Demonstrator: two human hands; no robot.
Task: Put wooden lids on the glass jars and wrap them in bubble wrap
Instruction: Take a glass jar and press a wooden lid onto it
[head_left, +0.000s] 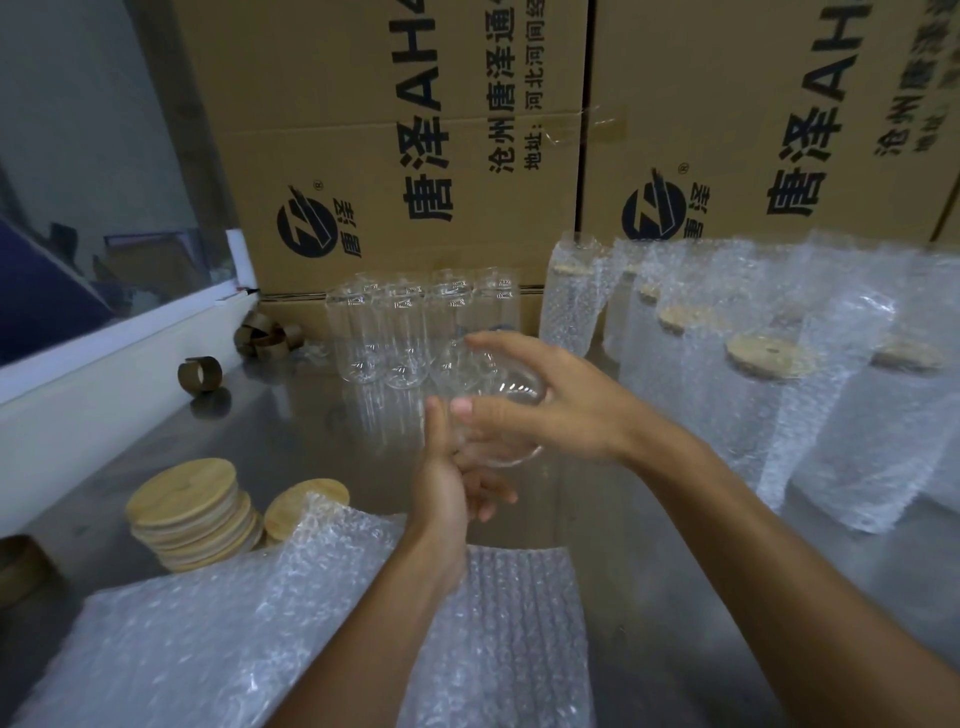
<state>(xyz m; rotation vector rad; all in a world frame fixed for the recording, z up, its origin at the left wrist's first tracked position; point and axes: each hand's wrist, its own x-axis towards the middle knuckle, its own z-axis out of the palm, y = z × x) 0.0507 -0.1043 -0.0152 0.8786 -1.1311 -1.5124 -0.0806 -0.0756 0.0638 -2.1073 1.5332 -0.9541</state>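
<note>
Centre of the frame: a clear glass jar (498, 410) held in the air above the steel table (649, 597), tipped on its side, rounded base toward the upper right, open mouth toward the lower middle. Right hand (550, 405) curled over the jar from the right, index finger arched across the top, thumb pressed on the near side, so the glass sits inside the curve of that grip. Left hand (452, 478) just below, thumb upright against the jar's left side, fingers cupped under the rim (how firmly they close on the glass, hard to tell through the blur).

Behind the hands, upper centre: a cluster of bare glass jars (410, 332) standing upright, no lids on, in front of printed cardboard cartons (395, 130).

Lower left: a leaning stack of round wooden lids (192, 514), and just to its right a single wooden lid (306, 504) partly tucked under loose bubble wrap sheets (311, 623) spread across the bottom of the frame, beneath the forearms.

Right side: a row of wrapped jars (810, 395) standing upright in bubble wrap, wooden lids showing through the plastic.

Left edge, mid height: brown tape cores (200, 374) along the white ledge (104, 358).
</note>
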